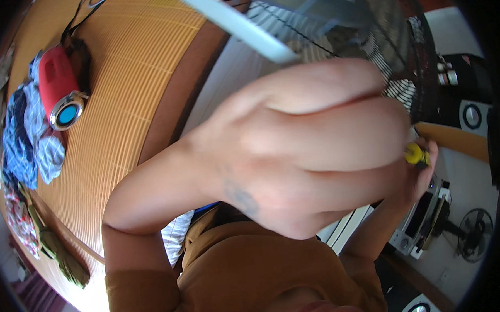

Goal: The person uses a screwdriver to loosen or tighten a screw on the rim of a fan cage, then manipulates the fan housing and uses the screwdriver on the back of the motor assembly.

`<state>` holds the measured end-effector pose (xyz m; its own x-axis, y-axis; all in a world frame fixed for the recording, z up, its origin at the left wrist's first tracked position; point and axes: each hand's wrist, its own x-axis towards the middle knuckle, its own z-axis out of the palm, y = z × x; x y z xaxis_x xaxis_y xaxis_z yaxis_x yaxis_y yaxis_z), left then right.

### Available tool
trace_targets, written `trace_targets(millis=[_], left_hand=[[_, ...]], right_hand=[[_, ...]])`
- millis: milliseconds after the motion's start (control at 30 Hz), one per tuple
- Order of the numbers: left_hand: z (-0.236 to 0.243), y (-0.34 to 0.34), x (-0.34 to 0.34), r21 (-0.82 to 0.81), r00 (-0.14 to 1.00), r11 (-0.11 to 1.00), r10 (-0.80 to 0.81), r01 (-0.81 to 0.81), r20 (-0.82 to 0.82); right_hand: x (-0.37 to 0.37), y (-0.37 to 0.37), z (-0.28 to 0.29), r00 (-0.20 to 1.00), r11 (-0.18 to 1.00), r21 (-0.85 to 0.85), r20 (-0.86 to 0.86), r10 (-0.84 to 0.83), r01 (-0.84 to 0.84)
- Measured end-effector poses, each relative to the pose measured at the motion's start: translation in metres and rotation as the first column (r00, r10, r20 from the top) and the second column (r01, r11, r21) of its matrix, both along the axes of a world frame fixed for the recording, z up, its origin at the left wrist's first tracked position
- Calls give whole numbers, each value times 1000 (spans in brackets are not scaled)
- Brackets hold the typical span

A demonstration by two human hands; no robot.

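Observation:
My left hand (pixel 294 148) is closed and fills the middle of the view, back of the hand up and fingers curled. What lies inside its grip is hidden. A blurred pale bar (pixel 239 25) runs from the top edge down to its knuckles; I cannot tell whether the hand holds it. Beyond the hand is a fan's dark wire grille (pixel 418 48) with translucent grey blades (pixel 322 24). At the right, partly behind my left hand, my right hand (pixel 424 173) is closed around a yellow-and-black handle (pixel 416 154), which looks like a screwdriver's; its shaft is hidden.
A bamboo mat (pixel 129 66) spreads at the left. On it lie a red cylindrical speaker (pixel 60 83), blue checked cloth (pixel 28 129) and an olive garment (pixel 59 248). At the right are loudspeakers (pixel 471 115), a silver audio unit (pixel 414 221) and a small black fan (pixel 475 234).

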<state>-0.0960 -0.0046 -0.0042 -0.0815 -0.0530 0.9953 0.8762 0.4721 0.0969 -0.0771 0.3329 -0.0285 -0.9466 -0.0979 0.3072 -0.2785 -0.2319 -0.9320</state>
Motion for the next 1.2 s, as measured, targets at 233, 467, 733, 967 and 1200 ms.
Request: trace_targets(millis=[233, 467, 733, 967, 1200], left_hand=[[4, -10, 8, -256, 992, 961, 120, -104, 49], [7, -19, 24, -382, 955, 922, 163, -58, 247], [22, -15, 32, -531, 901, 840, 311, -111, 303], [27, -20, 26, -652, 931, 743, 328, -151, 158], [13, -14, 21, -477, 958, 871, 228, -119, 177]], right_hand=[[-2, -40, 6, 998, 998, -55, 43, -36, 38], [-1, 1, -10, 998, 1000, -4, 58, 30, -29], [1, -5, -1, 998, 988, 145, 14, 55, -57], [3, -18, -2, 999, 999, -18, -31, 30, -31], [0, -10, 1, 987, 998, 38, 156, 42, -49]])
